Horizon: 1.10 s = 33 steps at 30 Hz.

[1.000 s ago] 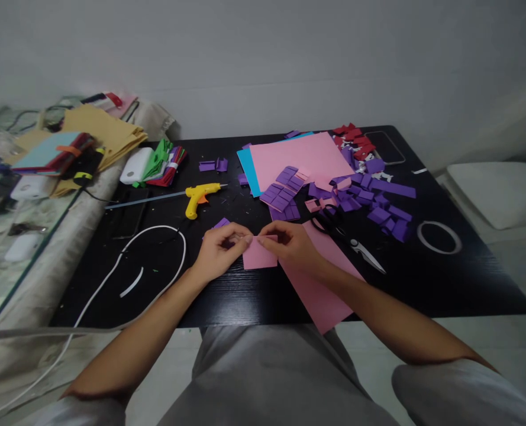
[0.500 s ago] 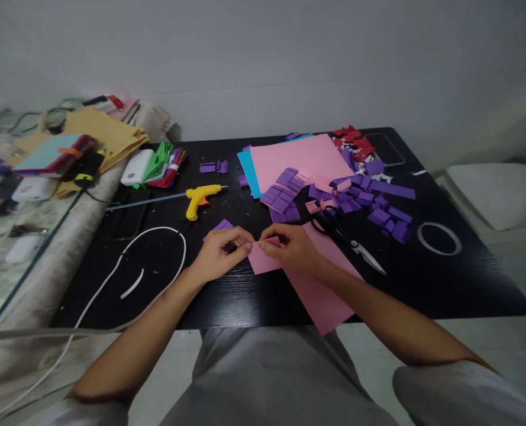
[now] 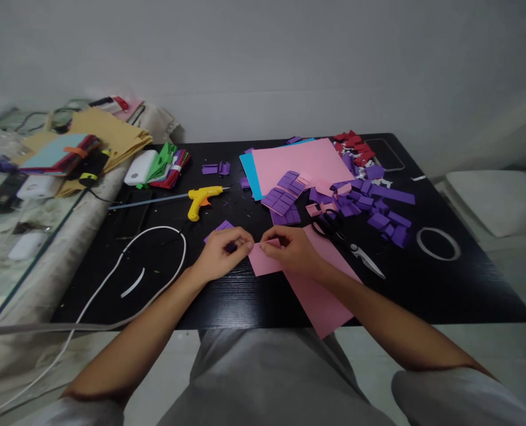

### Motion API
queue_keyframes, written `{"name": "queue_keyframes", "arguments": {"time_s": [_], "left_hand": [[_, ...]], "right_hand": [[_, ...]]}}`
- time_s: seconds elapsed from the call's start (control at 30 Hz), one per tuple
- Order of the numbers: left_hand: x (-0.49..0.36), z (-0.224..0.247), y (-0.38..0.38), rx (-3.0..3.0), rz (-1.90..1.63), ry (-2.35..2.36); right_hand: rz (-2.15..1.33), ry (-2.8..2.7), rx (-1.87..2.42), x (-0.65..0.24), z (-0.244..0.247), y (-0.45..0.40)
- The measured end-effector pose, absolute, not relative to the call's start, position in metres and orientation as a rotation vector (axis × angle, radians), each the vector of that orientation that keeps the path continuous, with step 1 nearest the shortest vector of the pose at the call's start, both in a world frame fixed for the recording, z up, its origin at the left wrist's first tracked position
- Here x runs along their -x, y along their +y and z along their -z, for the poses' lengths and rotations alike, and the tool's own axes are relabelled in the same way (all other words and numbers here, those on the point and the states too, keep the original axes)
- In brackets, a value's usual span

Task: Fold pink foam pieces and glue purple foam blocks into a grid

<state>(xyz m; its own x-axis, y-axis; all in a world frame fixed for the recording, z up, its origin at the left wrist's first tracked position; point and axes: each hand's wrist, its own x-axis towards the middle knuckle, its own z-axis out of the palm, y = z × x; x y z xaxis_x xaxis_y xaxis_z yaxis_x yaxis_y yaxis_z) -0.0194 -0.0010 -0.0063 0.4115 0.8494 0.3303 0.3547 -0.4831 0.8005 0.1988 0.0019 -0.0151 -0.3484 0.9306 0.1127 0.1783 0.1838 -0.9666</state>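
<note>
A small piece of pink paper [image 3: 265,262] is held between my two hands, just above the black table [image 3: 227,299]. My left hand [image 3: 223,251] pinches its upper left corner with thumb and fingers. My right hand [image 3: 291,249] grips its upper right part, thumb on top. Under my right hand and forearm lies a larger pink sheet [image 3: 318,296], which reaches past the table's front edge. Black-handled scissors [image 3: 355,248] rest to the right of that hand, blades pointing toward the lower right. Part of a purple folded piece [image 3: 224,225] shows behind my left hand.
A yellow glue gun [image 3: 200,200] lies at the left. Pink [image 3: 298,157] and blue sheets [image 3: 250,174] are at the back, with purple woven strips [image 3: 281,198] in front. Folded purple pieces [image 3: 378,219] and red pieces [image 3: 355,145] pile up at the right. A white cable [image 3: 125,251] loops at the left.
Both hands keep their hold on the small pink paper and hardly move. The whole view has shifted very slightly.
</note>
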Motion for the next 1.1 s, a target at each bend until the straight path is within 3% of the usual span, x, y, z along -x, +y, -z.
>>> {"name": "queue_keyframes", "arguments": {"time_s": [0.27,0.5,0.8,1.1], "left_hand": [[0.017,0.006,-0.001,-2.089,-0.944,0.949],[0.033,0.009,0.007,-1.882,-0.983,1.075],[0.017,0.017,0.001,-1.603,-1.026,0.883],[0.018,0.020,0.004,-1.522,-1.116,1.015]], "right_hand": [[-1.356,-1.684,1.052,-0.202,0.012,0.006],[-1.224,-1.485,1.177,-0.218,0.001,0.021],[-1.417,-1.319,1.121,-0.205,0.012,0.016],[-1.609,-1.215,0.944,-0.199,0.021,0.013]]}}
